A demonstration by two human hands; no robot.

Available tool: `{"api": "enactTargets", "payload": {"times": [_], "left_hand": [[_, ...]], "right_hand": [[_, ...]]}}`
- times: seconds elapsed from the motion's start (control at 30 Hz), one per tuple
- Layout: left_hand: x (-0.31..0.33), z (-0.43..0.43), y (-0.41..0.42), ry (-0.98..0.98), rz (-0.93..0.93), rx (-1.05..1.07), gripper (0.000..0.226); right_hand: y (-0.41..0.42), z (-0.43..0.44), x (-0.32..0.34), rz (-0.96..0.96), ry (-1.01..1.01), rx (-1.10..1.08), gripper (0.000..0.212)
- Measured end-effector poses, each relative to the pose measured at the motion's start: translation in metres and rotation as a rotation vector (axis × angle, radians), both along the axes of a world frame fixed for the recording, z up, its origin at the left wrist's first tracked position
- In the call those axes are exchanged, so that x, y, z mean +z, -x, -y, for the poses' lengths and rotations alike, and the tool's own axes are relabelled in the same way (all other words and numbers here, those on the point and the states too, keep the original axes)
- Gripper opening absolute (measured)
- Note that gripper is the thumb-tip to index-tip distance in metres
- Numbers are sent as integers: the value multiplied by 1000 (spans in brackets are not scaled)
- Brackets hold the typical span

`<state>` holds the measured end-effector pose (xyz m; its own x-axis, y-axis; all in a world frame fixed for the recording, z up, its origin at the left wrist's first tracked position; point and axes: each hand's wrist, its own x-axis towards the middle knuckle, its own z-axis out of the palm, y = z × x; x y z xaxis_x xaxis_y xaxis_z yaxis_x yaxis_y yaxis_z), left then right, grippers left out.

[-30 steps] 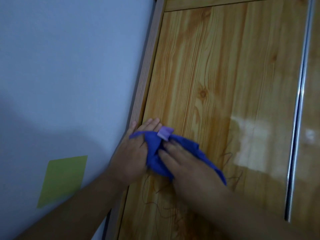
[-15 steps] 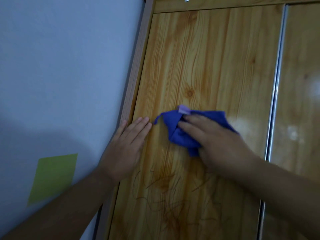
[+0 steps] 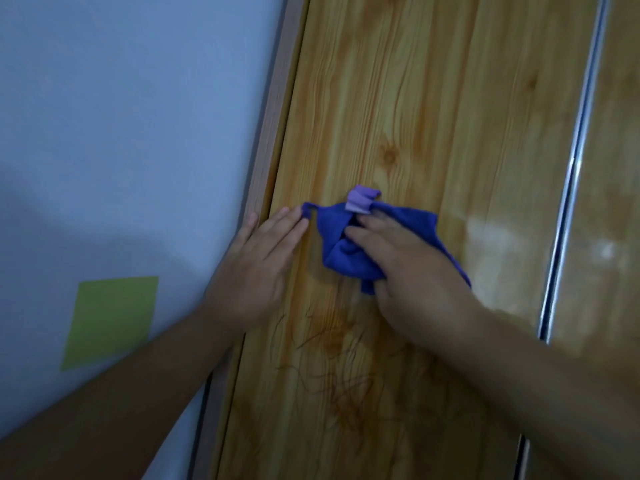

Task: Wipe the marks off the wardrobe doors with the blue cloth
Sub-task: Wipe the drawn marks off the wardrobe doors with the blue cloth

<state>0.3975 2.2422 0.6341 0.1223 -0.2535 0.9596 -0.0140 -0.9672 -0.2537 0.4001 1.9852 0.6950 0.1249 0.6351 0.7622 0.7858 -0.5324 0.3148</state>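
The blue cloth (image 3: 341, 244), bunched with a pale purple tag at its top, is pressed against the wood-grain wardrobe door (image 3: 398, 98). My right hand (image 3: 412, 275) lies on the cloth, fingers spread over it, holding it to the door. My left hand (image 3: 256, 268) rests flat on the door's left edge, fingers together, its fingertips touching a corner of the cloth. Dark scribbled marks (image 3: 339, 368) cover the door below both hands.
A pale blue wall (image 3: 121, 116) with a green sticky note (image 3: 110, 320) is left of the wardrobe frame (image 3: 273, 109). A metal strip handle (image 3: 571, 174) runs down the right, with a second glossy door (image 3: 616, 202) beyond it.
My right hand has slid the cloth from lower left up and right, then back a little toward my left hand. My left hand let go of the cloth and lies flat on the door.
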Motion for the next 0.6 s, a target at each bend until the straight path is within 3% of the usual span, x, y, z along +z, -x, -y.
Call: {"api": "enactTargets", "payload": {"times": [0.1, 0.23, 0.4, 0.53, 0.6], "left_hand": [[-12, 3, 6, 70, -32, -37, 57], [-83, 8, 16, 250, -79, -74, 56], [-171, 21, 25, 390, -159, -86, 59], [-187, 23, 29, 396, -214, -37, 65], [-187, 25, 33, 421, -232, -53, 64]], "right_hand": [[2, -21, -41, -47, 87, 10, 71], [3, -41, -97, 19, 188, 33, 57], [5, -49, -156, -69, 435, 6, 74], [3, -46, -167, -112, 616, 28, 60], [0, -43, -151, -55, 663, 7, 66]]}}
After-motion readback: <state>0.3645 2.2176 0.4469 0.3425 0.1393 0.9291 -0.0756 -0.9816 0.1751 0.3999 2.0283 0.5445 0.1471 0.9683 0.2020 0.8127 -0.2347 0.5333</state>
